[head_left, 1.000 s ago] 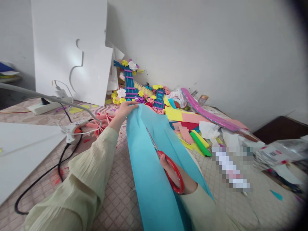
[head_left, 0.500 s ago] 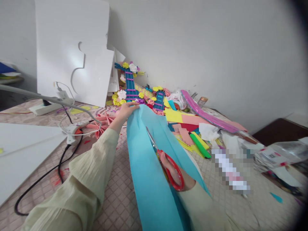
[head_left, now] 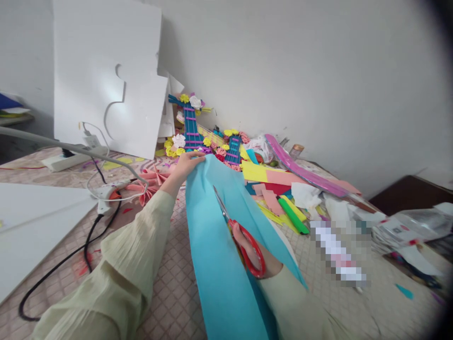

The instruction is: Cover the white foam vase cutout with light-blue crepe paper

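A long sheet of light blue crepe-like paper stretches from the far side of the table toward me, draped and folded lengthwise. At its far end my left hand pinches the top edge between thumb and fingers. My right hand is closed round the red handles of a pair of scissors, its lower part among the paper's folds. The scissor blades point away from me along the middle of the sheet and look nearly closed. Part of the lower blade and some right-hand fingers are hidden.
Paper-flower guitar shapes stand at the back wall beside a white foam board. Crepe strips, a green roll and a pink wrapped roll lie to the right. Left are a power strip, a black cable and a white board.
My right hand and the scissors have shifted slightly left, with the blades running along the blue paper. My left hand keeps its pinch at the far edge.
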Demonstrator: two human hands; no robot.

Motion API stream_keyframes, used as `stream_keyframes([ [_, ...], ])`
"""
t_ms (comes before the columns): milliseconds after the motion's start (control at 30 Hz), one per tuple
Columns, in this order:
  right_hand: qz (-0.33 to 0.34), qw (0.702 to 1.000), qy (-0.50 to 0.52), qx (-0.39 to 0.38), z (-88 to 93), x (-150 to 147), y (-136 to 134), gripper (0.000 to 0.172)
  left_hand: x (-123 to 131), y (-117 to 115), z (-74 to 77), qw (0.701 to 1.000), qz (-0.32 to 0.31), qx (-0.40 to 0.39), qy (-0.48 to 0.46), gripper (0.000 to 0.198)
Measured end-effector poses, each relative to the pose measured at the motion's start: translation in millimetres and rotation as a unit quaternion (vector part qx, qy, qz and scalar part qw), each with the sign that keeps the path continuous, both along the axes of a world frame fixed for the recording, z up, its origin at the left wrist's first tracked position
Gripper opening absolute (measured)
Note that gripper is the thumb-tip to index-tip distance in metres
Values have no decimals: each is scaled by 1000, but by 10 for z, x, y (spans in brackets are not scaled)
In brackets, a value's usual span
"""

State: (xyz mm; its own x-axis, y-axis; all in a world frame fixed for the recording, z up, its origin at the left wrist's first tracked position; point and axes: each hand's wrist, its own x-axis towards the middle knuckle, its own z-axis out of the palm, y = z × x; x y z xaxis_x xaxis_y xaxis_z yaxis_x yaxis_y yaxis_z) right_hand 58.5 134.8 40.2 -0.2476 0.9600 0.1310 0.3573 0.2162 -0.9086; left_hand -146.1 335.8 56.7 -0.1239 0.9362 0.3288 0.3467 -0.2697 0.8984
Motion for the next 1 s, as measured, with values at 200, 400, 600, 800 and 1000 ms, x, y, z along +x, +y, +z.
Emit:
stream_keyframes([
  [200, 14, 990, 18, -140, -66, -16, 3, 50, 0, -3, 4, 1000, -3, -3, -6, 31],
  [400, 32, 969, 58, -238, -145, -38, 9, 53, -25, 4, 6, 1000, -5, -3, -4, 32],
  [600, 48, 971, 51, -229, -140, -31, 12, 55, -51, 31, 9, 1000, -4, -8, 0, 35],
  [800, 46, 969, 70, -233, -116, -43, 5, 59, -9, -23, 47, 1000, -8, 2, -1, 30],
  [1000, 81, 966, 91, -229, -156, -41, 44, 60, 10, -51, 75, 1000, -12, 5, -1, 27],
])
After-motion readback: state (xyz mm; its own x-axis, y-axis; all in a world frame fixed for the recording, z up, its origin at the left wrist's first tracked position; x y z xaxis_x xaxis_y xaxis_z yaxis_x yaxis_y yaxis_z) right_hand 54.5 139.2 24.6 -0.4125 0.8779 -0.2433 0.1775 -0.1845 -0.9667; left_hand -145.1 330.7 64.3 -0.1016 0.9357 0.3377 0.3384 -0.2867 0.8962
